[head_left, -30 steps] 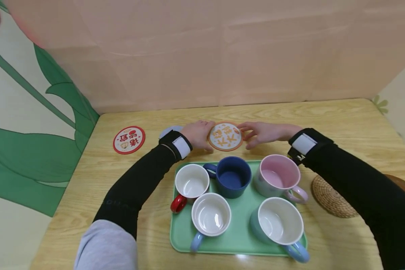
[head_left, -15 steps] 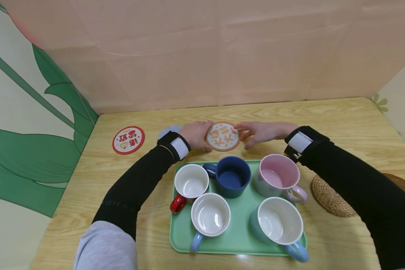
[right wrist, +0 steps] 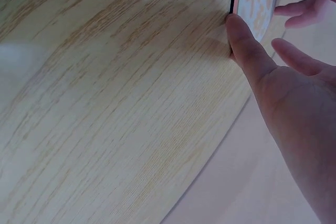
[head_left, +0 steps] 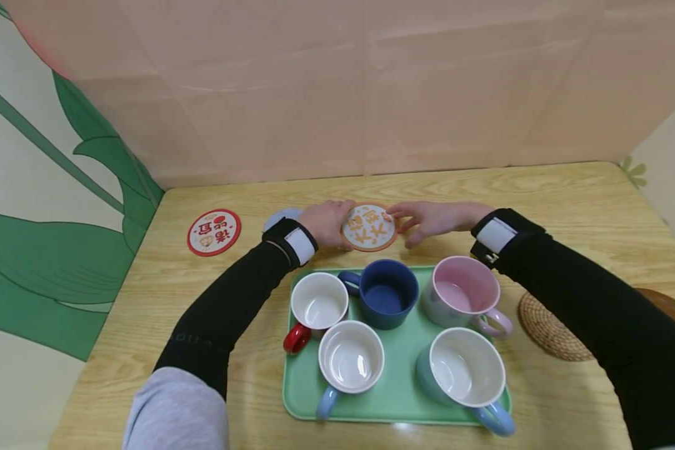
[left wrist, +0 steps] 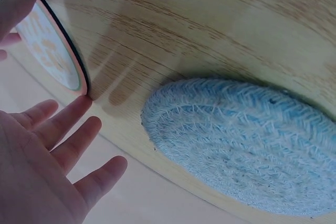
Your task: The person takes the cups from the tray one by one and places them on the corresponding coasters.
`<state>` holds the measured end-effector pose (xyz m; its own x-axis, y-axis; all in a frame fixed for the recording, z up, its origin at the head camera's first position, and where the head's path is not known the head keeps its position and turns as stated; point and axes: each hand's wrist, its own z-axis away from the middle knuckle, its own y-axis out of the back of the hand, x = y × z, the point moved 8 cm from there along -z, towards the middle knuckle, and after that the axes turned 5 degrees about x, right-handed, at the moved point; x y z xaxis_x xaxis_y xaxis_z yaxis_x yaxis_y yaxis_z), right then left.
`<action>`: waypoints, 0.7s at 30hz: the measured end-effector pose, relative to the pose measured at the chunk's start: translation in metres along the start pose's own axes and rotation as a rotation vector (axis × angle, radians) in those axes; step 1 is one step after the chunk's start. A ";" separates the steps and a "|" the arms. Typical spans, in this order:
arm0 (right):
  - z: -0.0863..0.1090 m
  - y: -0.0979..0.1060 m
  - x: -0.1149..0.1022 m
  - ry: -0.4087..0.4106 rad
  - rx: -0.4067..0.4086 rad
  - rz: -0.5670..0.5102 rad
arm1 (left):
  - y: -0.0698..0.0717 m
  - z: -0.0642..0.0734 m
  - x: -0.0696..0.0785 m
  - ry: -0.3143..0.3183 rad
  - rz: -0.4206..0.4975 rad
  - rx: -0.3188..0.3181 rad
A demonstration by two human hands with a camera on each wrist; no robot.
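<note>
A round white coaster (head_left: 369,227) with an orange rim and orange characters lies flat at the back of the table. My left hand (head_left: 325,224) is at its left side; in the left wrist view, thumb and a fingertip touch the coaster's (left wrist: 50,48) edge with the fingers fairly straight. From the opposite side, my right hand (head_left: 434,219) reaches in, its thumb (right wrist: 247,45) against the edge and its fingers relaxed. Left of my left hand lies a light blue woven coaster (left wrist: 236,140), partly hidden by that hand in the head view.
In front, a green tray (head_left: 399,406) bears several mugs, among them a dark blue mug (head_left: 387,297) and a pink mug (head_left: 464,290). A red-rimmed coaster (head_left: 214,232) lies far left. To the right are a woven mat (head_left: 554,331) and a brown round item (head_left: 672,309).
The orange-rimmed coaster has shifted slightly left, towards my left hand. My right hand has moved left along with it. My left hand has hardly moved.
</note>
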<state>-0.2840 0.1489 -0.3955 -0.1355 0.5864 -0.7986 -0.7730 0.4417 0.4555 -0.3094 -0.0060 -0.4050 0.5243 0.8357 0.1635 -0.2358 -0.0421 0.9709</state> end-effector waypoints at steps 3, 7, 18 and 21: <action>0.000 0.000 -0.002 0.001 0.005 0.006 | 0.000 -0.001 -0.001 -0.004 -0.015 0.007; -0.001 -0.001 -0.001 -0.002 0.006 0.012 | -0.001 -0.001 -0.002 0.000 -0.016 0.008; 0.002 0.008 0.004 0.049 0.094 0.113 | -0.003 0.002 -0.006 0.010 -0.026 0.000; 0.008 0.019 0.007 0.029 0.163 0.156 | 0.001 0.005 -0.015 0.026 -0.002 0.010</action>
<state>-0.2943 0.1667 -0.3891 -0.2649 0.6375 -0.7235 -0.6310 0.4527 0.6300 -0.3130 -0.0213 -0.4052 0.5033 0.8498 0.1567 -0.2266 -0.0452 0.9729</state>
